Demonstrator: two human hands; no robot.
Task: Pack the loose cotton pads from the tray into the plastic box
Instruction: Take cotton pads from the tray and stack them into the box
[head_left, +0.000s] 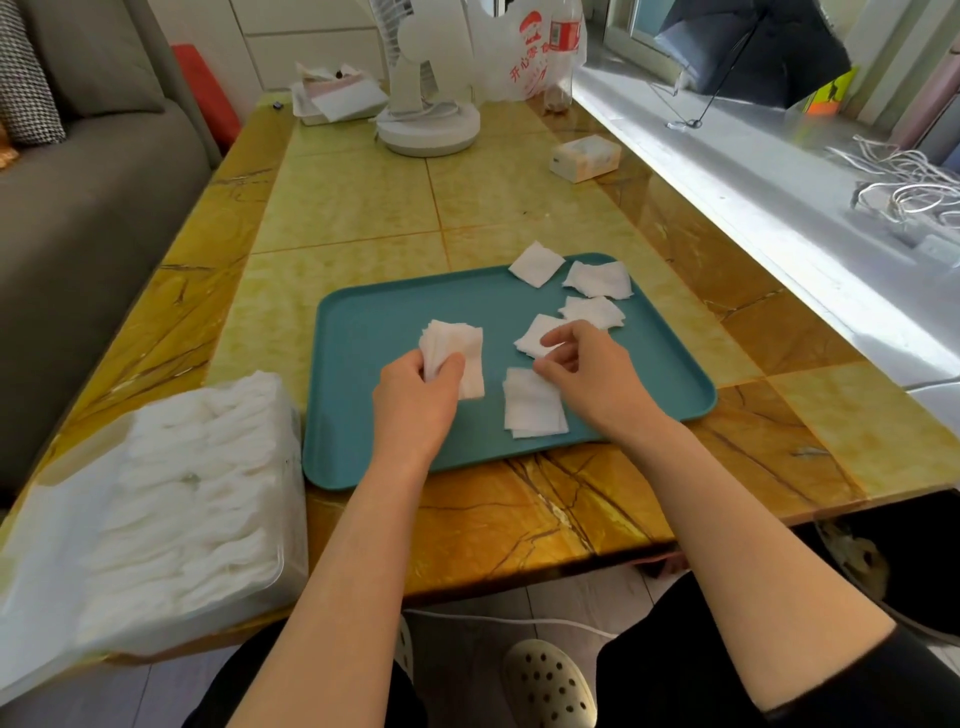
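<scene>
My left hand (415, 397) is gripping a soft, featherlight stack of cotton pads (457, 353) over the tray (363, 312), my right hand (589, 376) is pinching a flimsy loose pad (532, 335) by its edge, and the plastic box (156, 509) is sitting off to my left.

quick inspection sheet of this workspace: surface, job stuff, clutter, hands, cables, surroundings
surface: glossy yellow marbled table, sunlit on its right side
job's things: teal tray with loose cotton pads mostly on its right half; plastic box at the near left edge, already holding many pads
clutter: white fan, tissue pack, plastic bag and papers at the far end
hands: left hand grips a stack of pads over the tray; right hand pinches a single pad on the tray
cables: white floor cable under the table; coiled cords on the windowsill
surroundings: grey sofa to the left, windowsill to the right, dark umbrella on it
</scene>
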